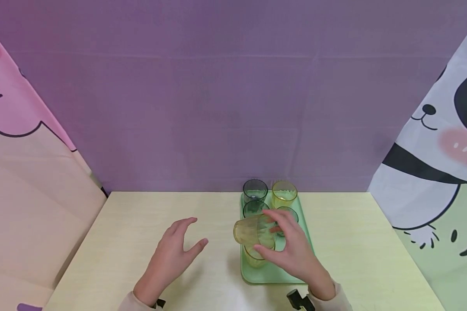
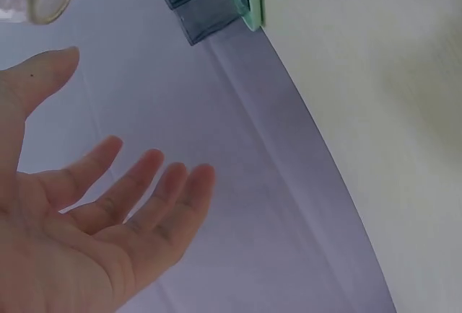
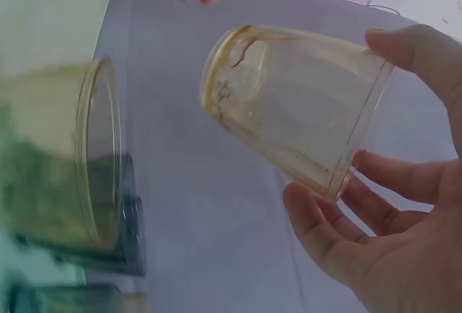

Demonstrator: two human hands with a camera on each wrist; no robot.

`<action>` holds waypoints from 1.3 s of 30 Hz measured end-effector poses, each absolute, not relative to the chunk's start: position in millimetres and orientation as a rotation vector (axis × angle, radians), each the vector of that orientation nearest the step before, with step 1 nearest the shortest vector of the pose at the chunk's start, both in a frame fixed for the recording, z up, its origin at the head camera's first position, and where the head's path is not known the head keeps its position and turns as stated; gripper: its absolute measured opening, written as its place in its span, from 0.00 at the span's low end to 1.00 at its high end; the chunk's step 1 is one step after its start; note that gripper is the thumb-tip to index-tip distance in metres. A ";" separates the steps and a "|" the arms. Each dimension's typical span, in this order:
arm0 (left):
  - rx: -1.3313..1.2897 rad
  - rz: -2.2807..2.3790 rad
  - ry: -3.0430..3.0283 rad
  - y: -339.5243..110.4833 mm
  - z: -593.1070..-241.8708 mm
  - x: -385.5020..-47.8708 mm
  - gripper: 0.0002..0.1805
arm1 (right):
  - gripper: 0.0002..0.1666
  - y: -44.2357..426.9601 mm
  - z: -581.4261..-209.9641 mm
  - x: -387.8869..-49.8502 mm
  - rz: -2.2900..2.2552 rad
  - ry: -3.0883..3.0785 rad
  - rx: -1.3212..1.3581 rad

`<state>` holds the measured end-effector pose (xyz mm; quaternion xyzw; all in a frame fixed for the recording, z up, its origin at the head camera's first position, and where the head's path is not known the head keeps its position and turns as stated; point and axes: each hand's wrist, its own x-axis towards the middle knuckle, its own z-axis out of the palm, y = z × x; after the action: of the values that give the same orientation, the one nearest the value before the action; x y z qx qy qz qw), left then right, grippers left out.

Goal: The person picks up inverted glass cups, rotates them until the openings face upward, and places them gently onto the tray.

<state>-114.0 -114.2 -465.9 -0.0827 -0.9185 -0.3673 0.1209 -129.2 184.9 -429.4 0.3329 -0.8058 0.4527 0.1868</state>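
Note:
My right hand [image 1: 295, 250] grips a clear yellow glass [image 1: 247, 231] by its right end, thumb on one side and fingers on the other. The glass is tipped on its side in the air above the tray. In the right wrist view, the held glass [image 3: 296, 104] shows a gold-toned ring at its far end. My left hand [image 1: 169, 255] hovers over the table to the left, fingers apart and holding nothing. Its palm [image 2: 65, 262] shows in the left wrist view. Below the held glass, an upright yellow glass [image 1: 255, 259] stands on the green tray [image 1: 274, 277], partly hidden.
Farther back on the tray stand a dark grey glass [image 1: 254, 190], another dark glass [image 1: 253, 208], a yellow glass [image 1: 284, 194] and a greenish glass [image 1: 289, 212] partly behind my right hand. A purple cloth [image 1: 233, 108] hangs behind the pale table [image 1: 358, 242].

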 end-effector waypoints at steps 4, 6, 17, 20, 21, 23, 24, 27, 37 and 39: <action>-0.237 -0.957 -2.700 -116.0 -468.1 -113.9 0.31 | 0.43 192.1 -427.0 -129.7 1.092 -2.280 0.933; -0.230 -0.930 -2.707 -117.0 -468.8 -114.1 0.32 | 0.43 196.0 -425.0 -129.4 1.031 -2.283 0.934; -0.207 -0.897 -2.732 -120.8 -469.1 -114.3 0.33 | 0.45 220.4 -420.5 -126.9 0.772 -2.356 0.885; -0.205 -0.889 -2.730 -122.2 -470.0 -113.7 0.33 | 0.45 226.8 -422.1 -126.5 0.724 -2.385 0.859; -0.205 -0.887 -2.728 -122.5 -470.2 -113.6 0.33 | 0.44 228.7 -422.8 -126.4 0.710 -2.393 0.853; -0.207 -0.885 -2.725 -123.1 -470.6 -113.5 0.33 | 0.44 232.2 -424.2 -126.2 0.686 -2.409 0.838; -0.208 -0.883 -2.724 -123.3 -470.7 -113.4 0.33 | 0.44 233.8 -425.0 -126.0 0.672 -2.421 0.827; -0.213 -0.882 -2.723 -123.4 -470.7 -113.3 0.33 | 0.44 237.8 -426.3 -125.3 0.638 -2.456 0.803; -0.193 -0.891 -2.737 -124.8 -472.2 -111.0 0.32 | 0.41 245.2 -431.1 -120.8 0.586 -2.615 0.708; -0.189 -0.891 -2.739 -124.8 -472.4 -110.8 0.32 | 0.41 246.2 -435.7 -121.4 0.602 -2.664 0.678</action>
<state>-110.8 -124.8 -472.4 -0.0649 -0.9412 -0.3062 0.1273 -121.4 246.2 -435.7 0.2376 -0.9340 0.2111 0.1632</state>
